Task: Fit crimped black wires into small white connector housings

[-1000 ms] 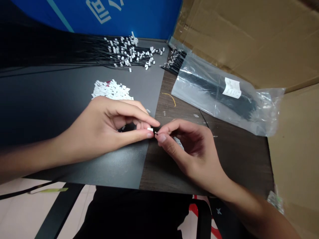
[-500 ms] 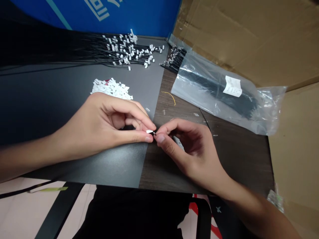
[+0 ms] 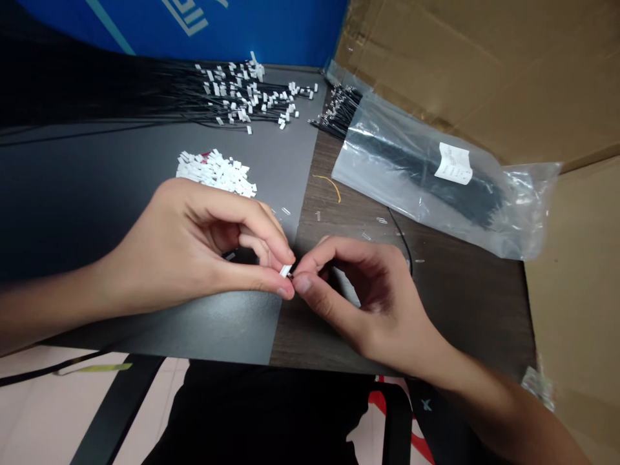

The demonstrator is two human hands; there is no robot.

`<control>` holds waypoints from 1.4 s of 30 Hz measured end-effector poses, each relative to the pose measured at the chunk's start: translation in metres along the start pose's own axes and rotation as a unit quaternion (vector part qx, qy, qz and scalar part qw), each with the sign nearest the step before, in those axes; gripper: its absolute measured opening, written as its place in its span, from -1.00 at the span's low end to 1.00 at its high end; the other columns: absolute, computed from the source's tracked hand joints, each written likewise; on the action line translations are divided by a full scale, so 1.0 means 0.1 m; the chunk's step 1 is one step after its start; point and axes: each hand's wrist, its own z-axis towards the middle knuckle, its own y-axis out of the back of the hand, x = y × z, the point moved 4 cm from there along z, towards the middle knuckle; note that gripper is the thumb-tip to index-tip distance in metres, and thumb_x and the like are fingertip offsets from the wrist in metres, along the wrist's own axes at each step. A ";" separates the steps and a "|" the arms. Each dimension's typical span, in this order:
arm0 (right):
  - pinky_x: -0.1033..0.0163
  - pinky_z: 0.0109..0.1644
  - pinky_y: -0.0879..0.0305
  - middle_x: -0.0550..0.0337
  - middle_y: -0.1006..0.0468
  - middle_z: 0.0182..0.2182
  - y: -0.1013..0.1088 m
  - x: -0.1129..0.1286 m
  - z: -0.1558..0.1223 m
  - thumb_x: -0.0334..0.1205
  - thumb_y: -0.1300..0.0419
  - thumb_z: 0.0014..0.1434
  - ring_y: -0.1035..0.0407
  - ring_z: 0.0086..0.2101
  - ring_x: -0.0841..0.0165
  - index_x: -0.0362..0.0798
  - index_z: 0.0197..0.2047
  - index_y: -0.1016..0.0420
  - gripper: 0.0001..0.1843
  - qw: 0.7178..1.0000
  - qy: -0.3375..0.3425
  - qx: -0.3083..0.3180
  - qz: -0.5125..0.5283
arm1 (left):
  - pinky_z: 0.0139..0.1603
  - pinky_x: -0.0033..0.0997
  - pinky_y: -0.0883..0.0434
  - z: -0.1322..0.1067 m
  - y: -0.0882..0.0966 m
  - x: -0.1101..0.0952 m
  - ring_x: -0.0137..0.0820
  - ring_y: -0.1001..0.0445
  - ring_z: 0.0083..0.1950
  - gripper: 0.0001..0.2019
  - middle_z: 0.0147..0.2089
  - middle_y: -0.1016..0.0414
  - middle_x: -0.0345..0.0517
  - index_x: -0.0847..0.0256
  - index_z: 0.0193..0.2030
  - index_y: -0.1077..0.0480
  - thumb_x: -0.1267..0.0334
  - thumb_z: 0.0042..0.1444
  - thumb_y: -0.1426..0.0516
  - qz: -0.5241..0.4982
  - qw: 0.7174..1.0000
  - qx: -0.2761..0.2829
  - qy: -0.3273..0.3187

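Across the dark grey-and-brown table (image 3: 310, 339), the left hand (image 3: 194, 236) pinches 1 small white rectangular plastic connector (image 3: 285, 270) (tilted) between its fingers; just right, the right hand's (image 3: 365, 300) fingers grip a tiny dark tip (image 3: 291, 276), mostly hidden.

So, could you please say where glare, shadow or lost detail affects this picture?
Head view: glare streaks the plastic bag; darkness swallows the black wires at left; a sheen lies on the grey tabletop below the left hand; its pinched white connector is too small for detail.
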 end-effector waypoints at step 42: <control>0.34 -0.35 -0.47 0.20 -0.80 -0.39 0.02 -0.01 0.02 -0.26 -0.76 0.33 -0.54 -0.41 0.40 -0.04 -0.30 -0.86 -0.77 0.998 -0.037 -0.005 -0.045 | -0.26 -0.58 -0.74 0.01 0.01 -0.10 -0.35 -0.86 -0.30 -0.76 -0.26 -0.92 -0.27 0.01 -0.28 -0.89 0.50 0.19 -0.66 0.112 0.993 -0.013 -0.041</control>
